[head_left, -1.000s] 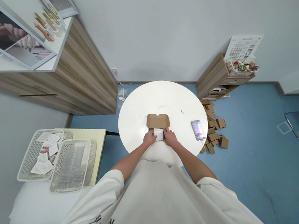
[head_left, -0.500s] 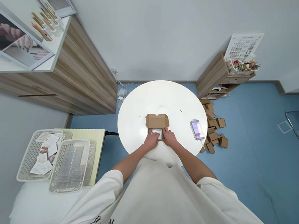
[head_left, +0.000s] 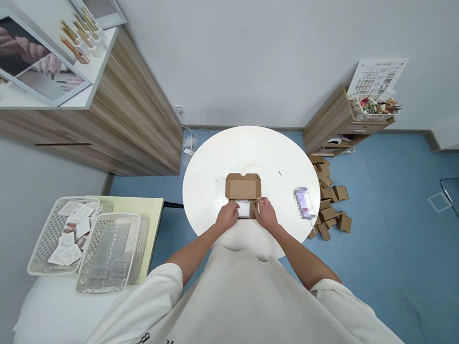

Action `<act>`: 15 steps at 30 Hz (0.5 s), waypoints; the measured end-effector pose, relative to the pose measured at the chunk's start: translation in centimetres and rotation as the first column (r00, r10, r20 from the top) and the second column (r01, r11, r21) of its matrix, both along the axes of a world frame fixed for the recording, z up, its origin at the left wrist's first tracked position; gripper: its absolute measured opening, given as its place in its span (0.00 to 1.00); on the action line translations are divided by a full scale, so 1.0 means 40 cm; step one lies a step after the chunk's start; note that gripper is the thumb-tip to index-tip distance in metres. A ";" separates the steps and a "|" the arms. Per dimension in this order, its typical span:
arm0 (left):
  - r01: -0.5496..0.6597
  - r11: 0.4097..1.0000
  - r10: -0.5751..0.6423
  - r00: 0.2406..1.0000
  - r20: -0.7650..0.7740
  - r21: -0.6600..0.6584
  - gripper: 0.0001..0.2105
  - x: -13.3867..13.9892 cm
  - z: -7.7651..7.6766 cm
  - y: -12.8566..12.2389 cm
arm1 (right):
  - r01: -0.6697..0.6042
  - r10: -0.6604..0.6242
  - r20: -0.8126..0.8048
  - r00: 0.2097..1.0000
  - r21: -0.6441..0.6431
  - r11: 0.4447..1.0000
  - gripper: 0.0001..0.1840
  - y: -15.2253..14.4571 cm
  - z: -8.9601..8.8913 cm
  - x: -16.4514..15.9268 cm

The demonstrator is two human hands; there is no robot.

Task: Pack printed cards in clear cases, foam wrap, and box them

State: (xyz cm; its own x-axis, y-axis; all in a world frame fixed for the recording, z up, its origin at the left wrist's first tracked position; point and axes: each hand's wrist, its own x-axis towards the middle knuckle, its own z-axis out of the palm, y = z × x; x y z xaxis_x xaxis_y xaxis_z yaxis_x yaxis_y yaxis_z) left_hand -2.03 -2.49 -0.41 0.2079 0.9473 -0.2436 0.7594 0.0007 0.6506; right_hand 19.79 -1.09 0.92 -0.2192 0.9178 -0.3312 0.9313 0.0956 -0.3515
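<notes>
A small brown cardboard box [head_left: 243, 189] lies on the white round table [head_left: 257, 147] with its lid raised away from me. Inside its tray rests a flat white piece [head_left: 244, 209], whose kind I cannot make out. My left hand [head_left: 227, 216] is closed at the box's left side, fingertips over the edge beside the white piece. At the right side my right hand [head_left: 266, 214] holds the box wall, fingers bent around its upper right corner. The fingers partly hide both side walls.
A pixelated purple object [head_left: 304, 202] lies on the table's right. Several folded cardboard boxes [head_left: 327, 209] are heaped on the floor. Two white baskets [head_left: 136, 250] with cards and clear packs stand at left. A wooden cabinet [head_left: 145, 111] is behind them.
My left hand has moved left off the white piece to the box's left side, uncovering more of the piece. My right hand has shifted slightly outward along the right side.
</notes>
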 end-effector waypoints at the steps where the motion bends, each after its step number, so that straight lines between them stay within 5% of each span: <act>1: -0.143 0.990 0.143 0.990 0.018 0.004 0.11 -0.011 0.000 0.012 | 0.112 -0.111 -0.066 0.992 0.012 0.994 0.25 0.008 -0.002 0.005; 4: -0.537 0.838 0.543 0.838 0.049 -0.100 0.10 -0.045 0.001 0.068 | 0.428 -0.432 -0.316 0.845 -0.086 0.900 0.28 0.051 -0.006 0.014; 6: -0.669 0.706 0.699 0.711 0.077 -0.232 0.12 -0.062 0.005 0.111 | 0.505 -0.544 -0.431 0.720 -0.211 0.837 0.30 0.085 -0.006 0.014; 8: -0.663 0.652 0.739 0.664 0.114 -0.367 0.14 -0.071 0.009 0.147 | 0.515 -0.592 -0.492 0.638 -0.300 0.803 0.32 0.114 -0.001 0.011; 15: -0.426 0.712 0.659 0.681 0.320 -0.559 0.26 -0.067 0.018 0.177 | 0.454 -0.738 -0.538 0.407 -0.582 0.675 0.35 0.136 0.013 0.000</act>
State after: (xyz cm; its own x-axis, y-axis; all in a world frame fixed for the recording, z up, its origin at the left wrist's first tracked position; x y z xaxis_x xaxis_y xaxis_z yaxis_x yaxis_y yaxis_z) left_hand -4.69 4.57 0.31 -0.1169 0.7517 -0.6490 0.1293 0.6595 0.7405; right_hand 19.81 4.35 1.46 0.0650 0.7837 -0.6178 0.1443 -0.6200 -0.7713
